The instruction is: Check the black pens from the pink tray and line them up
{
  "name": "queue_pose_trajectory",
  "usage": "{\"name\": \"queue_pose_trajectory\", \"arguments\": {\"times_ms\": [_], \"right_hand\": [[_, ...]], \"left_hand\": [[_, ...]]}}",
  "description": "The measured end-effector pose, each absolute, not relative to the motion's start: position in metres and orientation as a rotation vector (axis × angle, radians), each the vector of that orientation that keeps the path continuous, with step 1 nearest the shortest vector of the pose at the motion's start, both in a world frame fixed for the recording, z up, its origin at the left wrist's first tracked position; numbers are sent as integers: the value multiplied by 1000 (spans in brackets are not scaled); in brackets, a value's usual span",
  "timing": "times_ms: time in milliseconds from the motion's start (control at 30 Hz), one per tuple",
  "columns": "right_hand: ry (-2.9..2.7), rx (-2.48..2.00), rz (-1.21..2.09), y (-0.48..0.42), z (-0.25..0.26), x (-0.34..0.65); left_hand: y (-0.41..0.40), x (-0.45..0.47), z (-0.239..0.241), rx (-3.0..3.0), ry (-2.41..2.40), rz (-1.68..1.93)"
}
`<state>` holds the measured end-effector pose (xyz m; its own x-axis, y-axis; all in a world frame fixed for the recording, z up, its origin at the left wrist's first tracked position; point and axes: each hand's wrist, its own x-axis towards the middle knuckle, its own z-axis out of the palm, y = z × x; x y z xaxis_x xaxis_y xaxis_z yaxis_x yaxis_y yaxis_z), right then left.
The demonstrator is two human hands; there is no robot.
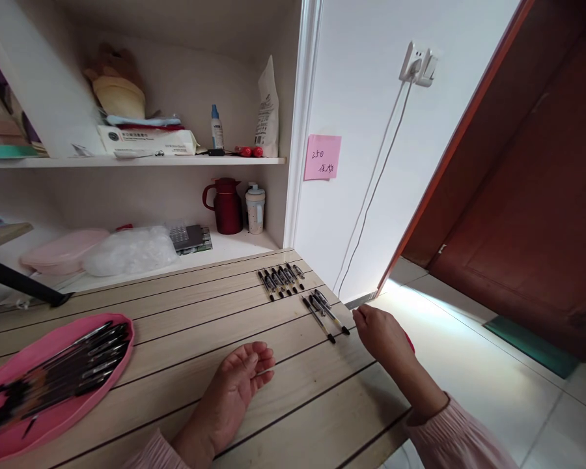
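Note:
My left hand [232, 387] rests over the middle of the table, palm turned inward, its fingers loosely curled and apart with nothing in them. At the table's right edge, my right hand [381, 333] is closed, and whatever it may hold is hidden. Just left of it lies a small group of pens [323, 311] with black caps, roughly side by side. Further back, a row of similar black-capped pens [280, 280] is laid close together. On the left, a pink tray [125, 355] holds a pile of many dark pens [78, 368].
A shelf [234, 244] behind the table carries a dark red jug [228, 207], a light cup [255, 210] and a clear plastic bag [131, 251]. A pink note [322, 157] is stuck to the wall. A red edge [410, 343] shows behind my right hand.

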<state>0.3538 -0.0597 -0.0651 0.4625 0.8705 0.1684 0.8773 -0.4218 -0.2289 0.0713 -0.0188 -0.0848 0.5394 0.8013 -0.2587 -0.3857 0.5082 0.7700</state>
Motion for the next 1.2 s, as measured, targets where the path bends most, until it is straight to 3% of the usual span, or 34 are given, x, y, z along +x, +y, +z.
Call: {"name": "queue_pose_trajectory", "arguments": {"times_ms": [200, 867, 1200], "right_hand": [[-1656, -2334, 154, -58, -71, 332], [-1683, -2457, 17, -48, -83, 313], [-1488, -2478, 88, -52, -70, 367]], "left_hand": [[-18, 71, -86, 726, 662, 780], [-19, 71, -85, 732, 681, 781], [-18, 71, -87, 749, 660, 776]]}}
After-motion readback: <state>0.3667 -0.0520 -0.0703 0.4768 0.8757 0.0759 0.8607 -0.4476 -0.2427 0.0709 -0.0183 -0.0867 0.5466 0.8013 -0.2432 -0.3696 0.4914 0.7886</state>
